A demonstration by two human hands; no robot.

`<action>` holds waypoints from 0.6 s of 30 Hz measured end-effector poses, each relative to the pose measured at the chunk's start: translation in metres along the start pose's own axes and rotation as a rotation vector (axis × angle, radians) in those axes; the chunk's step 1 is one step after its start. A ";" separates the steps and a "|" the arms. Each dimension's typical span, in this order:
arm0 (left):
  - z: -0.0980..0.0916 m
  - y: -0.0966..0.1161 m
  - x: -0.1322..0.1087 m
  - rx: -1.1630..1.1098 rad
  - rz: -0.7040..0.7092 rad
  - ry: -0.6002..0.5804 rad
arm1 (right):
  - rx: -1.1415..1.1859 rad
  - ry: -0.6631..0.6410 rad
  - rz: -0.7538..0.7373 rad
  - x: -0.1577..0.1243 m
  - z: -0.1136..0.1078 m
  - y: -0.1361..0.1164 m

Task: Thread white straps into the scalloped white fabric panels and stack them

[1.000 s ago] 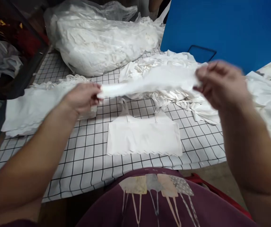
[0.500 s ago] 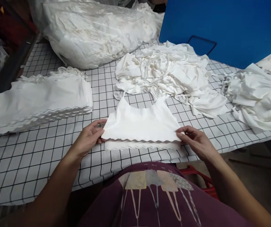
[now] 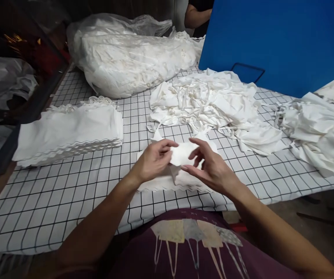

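Observation:
A white strappy top [image 3: 180, 154] with a wavy hem lies in front of me, its front layer lifted and bunched at the middle. My left hand [image 3: 156, 159] pinches the hem there between thumb and fingers. Just to the right, my right hand [image 3: 210, 164] hovers over the cloth with thumb and fingers apart, curved towards the lifted hem. Below the hands, another wavy-edged white layer [image 3: 155, 184] rests flat on the table. The straps at the top's far end are partly hidden behind my hands.
On the checked tablecloth [image 3: 76, 193], a neat stack of white tops [image 3: 70, 128] lies left. Loose white garments [image 3: 207, 100] are heaped behind, with another heap [image 3: 324, 128] right. Farther back are a stuffed plastic bag [image 3: 132, 58], a blue panel [image 3: 277, 42] and another person's arm [image 3: 197, 17].
Both hands have moved inward from the top's two side edges to its middle. The hem, spread flat before, is now raised in my left hand; my right hand has let go. The view tilted up slightly.

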State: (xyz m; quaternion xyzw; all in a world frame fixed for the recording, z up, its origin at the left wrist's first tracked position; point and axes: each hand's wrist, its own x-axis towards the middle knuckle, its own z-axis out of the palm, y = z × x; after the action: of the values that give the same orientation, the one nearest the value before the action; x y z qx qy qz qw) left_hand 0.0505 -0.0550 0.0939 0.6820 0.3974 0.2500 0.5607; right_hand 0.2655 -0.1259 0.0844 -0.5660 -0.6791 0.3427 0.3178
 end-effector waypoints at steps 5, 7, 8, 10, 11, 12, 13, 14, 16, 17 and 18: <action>0.038 0.006 0.021 0.070 0.375 0.275 | 0.058 0.079 -0.072 0.045 -0.007 -0.012; 0.059 -0.008 0.022 0.132 0.452 0.394 | 0.210 0.169 -0.037 0.053 -0.012 -0.014; 0.071 -0.017 0.022 0.179 0.464 0.411 | 0.296 0.207 -0.028 0.056 -0.014 -0.017; 0.092 -0.034 0.022 0.269 0.444 0.398 | 0.432 0.281 -0.031 0.062 -0.017 -0.023; 0.100 -0.040 0.023 0.294 0.412 0.389 | 0.474 0.316 -0.037 0.064 -0.019 -0.027; 0.104 -0.044 0.023 0.299 0.368 0.380 | 0.505 0.351 -0.046 0.067 -0.021 -0.031; 0.105 -0.045 0.024 0.282 0.322 0.366 | 0.537 0.393 -0.058 0.070 -0.024 -0.035; 0.102 -0.043 0.024 0.247 0.282 0.347 | 0.573 0.434 -0.069 0.073 -0.027 -0.039; 0.089 -0.031 0.024 0.164 0.241 0.308 | 0.643 0.502 -0.089 0.078 -0.031 -0.045; 0.081 -0.022 0.024 0.131 0.248 0.296 | 0.668 0.520 -0.093 0.079 -0.032 -0.047; 0.073 -0.013 0.025 0.112 0.266 0.289 | 0.684 0.522 -0.093 0.081 -0.032 -0.048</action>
State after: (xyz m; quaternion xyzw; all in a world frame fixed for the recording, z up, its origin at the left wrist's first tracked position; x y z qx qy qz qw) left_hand 0.1185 -0.0748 0.0612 0.7155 0.3936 0.3947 0.4211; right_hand 0.2523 -0.0487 0.1456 -0.4647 -0.4480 0.3789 0.6632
